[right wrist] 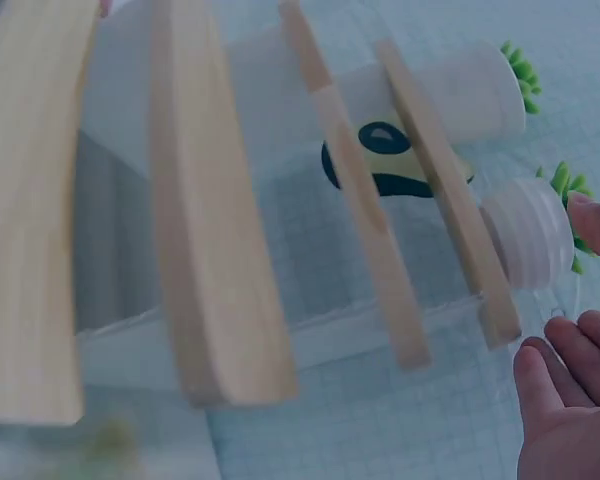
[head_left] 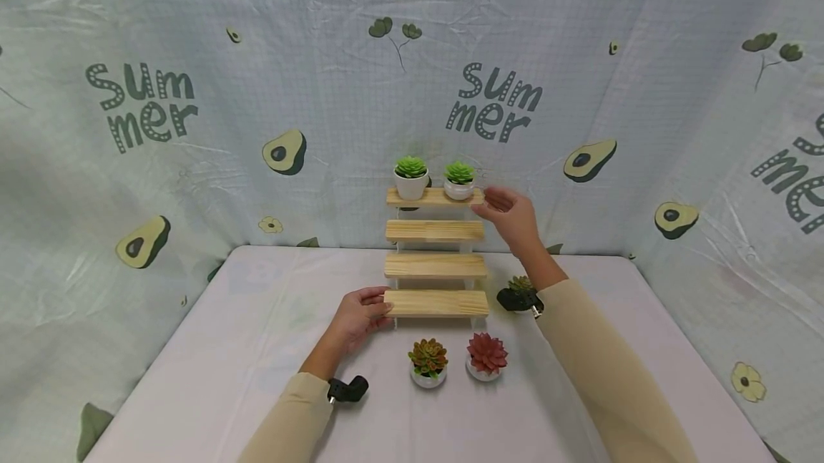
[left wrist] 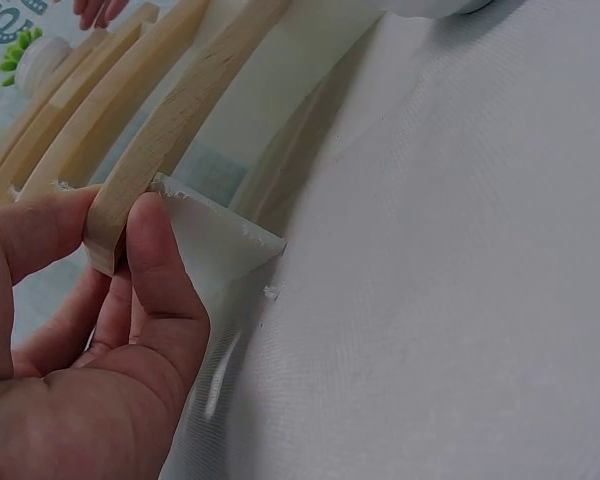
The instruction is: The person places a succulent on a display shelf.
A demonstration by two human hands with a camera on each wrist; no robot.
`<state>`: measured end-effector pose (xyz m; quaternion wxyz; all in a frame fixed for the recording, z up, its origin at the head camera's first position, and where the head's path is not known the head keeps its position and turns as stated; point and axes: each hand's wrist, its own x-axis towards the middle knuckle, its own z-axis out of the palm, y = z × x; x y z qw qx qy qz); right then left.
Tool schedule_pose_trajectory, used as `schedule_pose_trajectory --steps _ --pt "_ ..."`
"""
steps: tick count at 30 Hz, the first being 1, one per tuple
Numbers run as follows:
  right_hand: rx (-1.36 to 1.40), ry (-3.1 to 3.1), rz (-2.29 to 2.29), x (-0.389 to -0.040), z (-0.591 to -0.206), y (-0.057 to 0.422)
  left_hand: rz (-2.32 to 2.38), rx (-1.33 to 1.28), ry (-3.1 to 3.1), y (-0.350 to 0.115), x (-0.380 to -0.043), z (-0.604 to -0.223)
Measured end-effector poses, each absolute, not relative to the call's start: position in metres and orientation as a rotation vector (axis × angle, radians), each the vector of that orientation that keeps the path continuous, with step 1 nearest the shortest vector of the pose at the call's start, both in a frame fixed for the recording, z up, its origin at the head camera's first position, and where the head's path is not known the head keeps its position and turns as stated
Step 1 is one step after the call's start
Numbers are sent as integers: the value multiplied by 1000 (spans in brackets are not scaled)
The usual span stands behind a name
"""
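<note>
A small stepped shelf point(head_left: 436, 265) with several wooden treads on pale side supports stands on the table. My left hand point(head_left: 357, 311) pinches the left end of its lowest tread point(left wrist: 185, 110) between thumb and fingers. On the top tread point(head_left: 433, 197) sit two green succulents in white pots, a taller pot point(head_left: 410, 186) on the left and a rounder pot point(head_left: 459, 190) on the right. Beside that rounder pot is my right hand point(head_left: 515, 218), its fingers apart and holding nothing. The right wrist view shows the thumb close to the plant's leaves point(right wrist: 570, 190).
In front of the shelf stand an orange-green succulent point(head_left: 428, 358) and a red one point(head_left: 486, 354) in white pots. Another succulent point(head_left: 520, 284) is right of the shelf, partly hidden by the right wrist's camera. A printed cloth point(head_left: 341, 91) hangs close behind the shelf.
</note>
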<state>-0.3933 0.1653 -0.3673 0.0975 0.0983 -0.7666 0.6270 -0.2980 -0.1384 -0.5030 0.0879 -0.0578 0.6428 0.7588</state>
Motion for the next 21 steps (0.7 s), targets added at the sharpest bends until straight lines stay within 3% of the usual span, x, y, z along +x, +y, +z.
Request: schedule_pose_trajectory --steps 21 --pt "188 -2240 1702 -342 -443 218 2288 -136 1890 -139 -297 -504"
